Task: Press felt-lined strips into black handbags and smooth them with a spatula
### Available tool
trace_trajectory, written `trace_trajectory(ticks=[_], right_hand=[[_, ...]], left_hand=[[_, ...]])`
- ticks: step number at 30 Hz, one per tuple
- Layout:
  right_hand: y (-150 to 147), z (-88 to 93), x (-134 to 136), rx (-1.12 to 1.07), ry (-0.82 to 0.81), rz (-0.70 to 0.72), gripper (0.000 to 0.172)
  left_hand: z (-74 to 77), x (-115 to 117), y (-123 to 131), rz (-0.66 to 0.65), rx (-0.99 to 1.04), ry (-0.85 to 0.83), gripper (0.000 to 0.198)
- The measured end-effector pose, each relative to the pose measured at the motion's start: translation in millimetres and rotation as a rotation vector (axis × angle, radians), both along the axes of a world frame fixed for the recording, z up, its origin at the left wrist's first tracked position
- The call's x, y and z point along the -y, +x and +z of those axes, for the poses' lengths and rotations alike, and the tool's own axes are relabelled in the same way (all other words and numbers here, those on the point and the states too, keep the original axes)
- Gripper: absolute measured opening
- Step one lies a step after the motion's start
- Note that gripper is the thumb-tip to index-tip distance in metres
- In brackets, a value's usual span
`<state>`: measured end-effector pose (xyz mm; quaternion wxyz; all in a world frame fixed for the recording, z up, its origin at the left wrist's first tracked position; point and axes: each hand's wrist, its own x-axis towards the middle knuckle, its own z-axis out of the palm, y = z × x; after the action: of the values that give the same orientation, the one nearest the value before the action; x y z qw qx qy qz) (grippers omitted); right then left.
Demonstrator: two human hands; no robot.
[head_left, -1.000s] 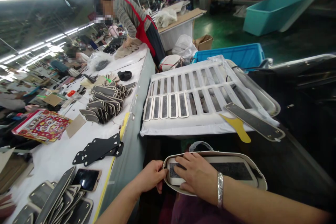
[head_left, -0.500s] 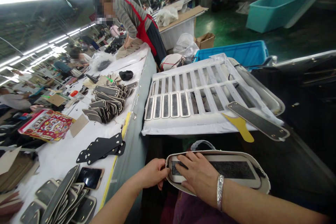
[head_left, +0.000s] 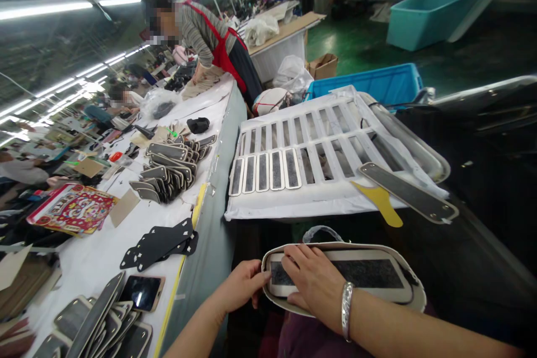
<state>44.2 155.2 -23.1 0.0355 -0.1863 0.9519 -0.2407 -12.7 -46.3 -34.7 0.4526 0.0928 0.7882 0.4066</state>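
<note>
My left hand (head_left: 241,285) grips the left end of a long beige piece with a dark grey insert (head_left: 369,274), held low in front of me. My right hand (head_left: 312,282), with a silver bracelet at the wrist, lies flat on the piece with its fingers stretched over the left part of the insert. Just above stands a white slotted rack (head_left: 319,201) with several grey strips (head_left: 264,170) set in its front-left slots. A yellow scraper (head_left: 380,201) and a long grey strip (head_left: 406,193) lie at the rack's right edge.
The long white table (head_left: 96,251) on the left carries stacks of grey pieces (head_left: 168,170), black cut-outs (head_left: 157,240), a phone (head_left: 140,292) and a red printed tin (head_left: 71,207). A person in a red apron (head_left: 210,39) bends over the far end. Blue bins (head_left: 369,84) stand behind the rack.
My right hand's fingers have slid a little across the insert's left end. The view has shifted slightly; both hands stay on the piece.
</note>
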Motion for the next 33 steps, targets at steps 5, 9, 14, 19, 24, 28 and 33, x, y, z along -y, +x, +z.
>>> trace_trajectory(ticks=[5,9,14,19,24,28,33], right_hand=[[-2,3.7,-2,0.040,0.026,0.016,0.041],[-4,8.5,-2,0.044,0.042,0.030,0.040],[-4,8.5,-1,0.022,0.056,0.015,0.040],[-2,8.7,-2,0.018,0.055,0.014,0.041],[-1,8.6,-3,0.025,0.044,0.013,0.042],[1,6.3,-3,0.019,0.021,0.004,0.043],[2,2.8,-3,-0.009,0.027,0.023,0.053]], left_hand=[[3.3,-11,10,0.066,-0.170,-0.153,0.023],[9.3,-13,5,0.035,-0.135,-0.155,0.029],[9.4,-13,-2,0.009,-0.009,-0.067,0.043],[6.4,-10,-5,0.022,0.077,-0.005,0.051],[2.4,-5,-2,0.019,0.074,-0.005,0.049],[1.9,-7,6,0.050,-0.061,-0.063,0.031],[8.7,-14,6,0.056,-0.055,-0.108,0.026]])
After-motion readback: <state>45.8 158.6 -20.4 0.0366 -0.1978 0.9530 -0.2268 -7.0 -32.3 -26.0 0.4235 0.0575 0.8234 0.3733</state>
